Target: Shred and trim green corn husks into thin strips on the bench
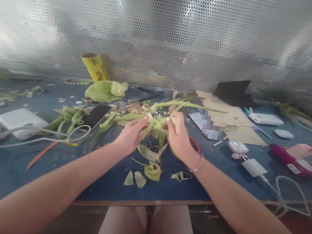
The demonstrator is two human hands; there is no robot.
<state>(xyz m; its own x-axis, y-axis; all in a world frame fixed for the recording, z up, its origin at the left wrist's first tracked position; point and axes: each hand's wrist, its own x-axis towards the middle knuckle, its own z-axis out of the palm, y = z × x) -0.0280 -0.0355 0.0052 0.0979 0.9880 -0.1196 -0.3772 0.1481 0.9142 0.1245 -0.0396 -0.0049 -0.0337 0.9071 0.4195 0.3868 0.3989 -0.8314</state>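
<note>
Over the middle of the blue table, both my hands are closed on a bunch of pale green leaf strips [156, 124]. My left hand [133, 134] pinches its left side between thumb and fingers. Gripping the right side is my right hand [180, 136], fingers curled, a bracelet on the wrist. Part of the bunch is hidden by my fingers. Directly below lie a loose curled leaf [152, 153], a rolled green leaf piece [153, 171] and two small cut leaf pieces [139, 179]. Something round with a red and yellow rim [195, 144] shows partly behind my right wrist.
A yellow tube [94, 67] leans at the back beside a broad green leaf [104, 91]. Phones lie left [97, 116] and right [205, 123] of my hands. White chargers, cables [279, 188] and a purple power strip [295, 161] occupy the right; another white charger [21, 122] sits left.
</note>
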